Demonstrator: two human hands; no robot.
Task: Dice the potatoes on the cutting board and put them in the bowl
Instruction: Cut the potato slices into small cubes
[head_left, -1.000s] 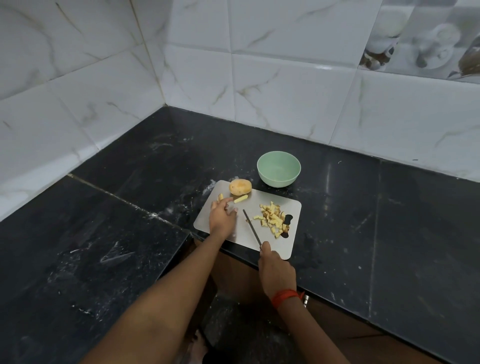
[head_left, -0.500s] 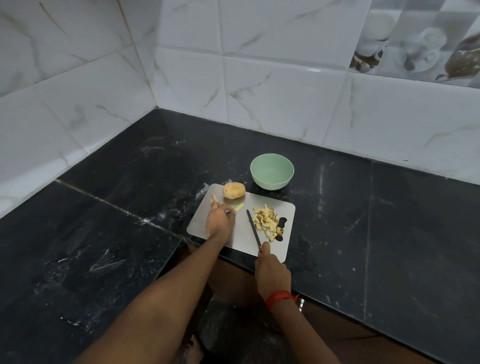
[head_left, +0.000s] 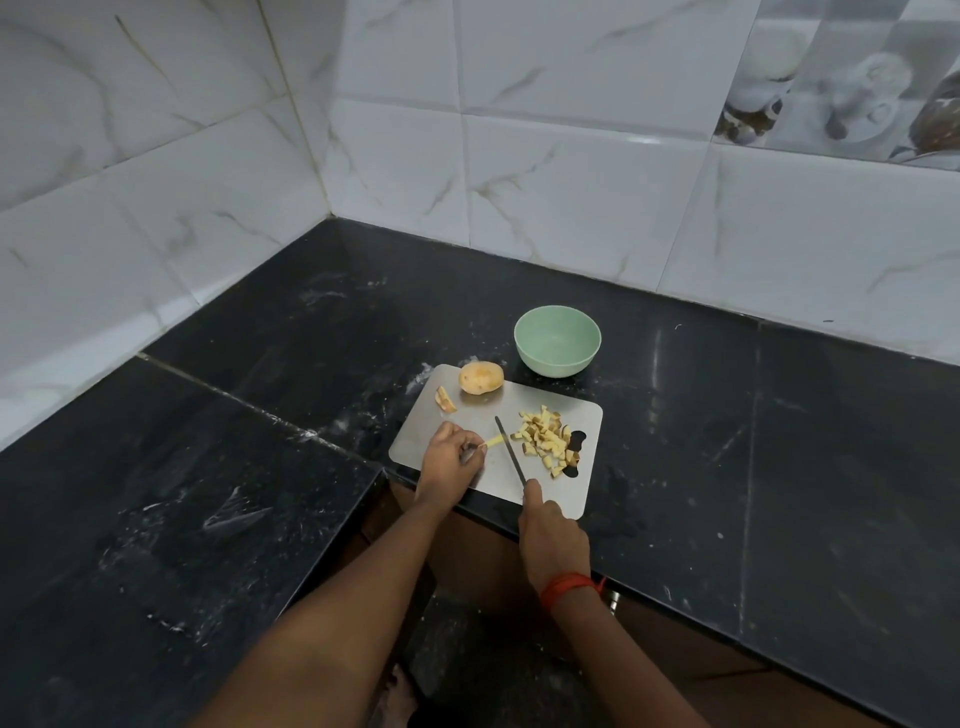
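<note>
A grey cutting board lies at the counter's front edge. On its far left corner sit a whole potato and a small potato slice. A pile of diced potato lies on the board's right part. My left hand pinches a thin potato strip against the board. My right hand grips the handle of a knife, whose blade lies on the board between the strip and the pile. An empty light green bowl stands just behind the board.
The black stone counter runs into a corner of white tiled walls. It has a cut-out at its front edge, where I am standing. White specks are scattered over the counter on the left.
My left hand has drawn back toward me on the board with the potato strip, uncovering the small slice beside the potato. The knife stays between strip and pile.
</note>
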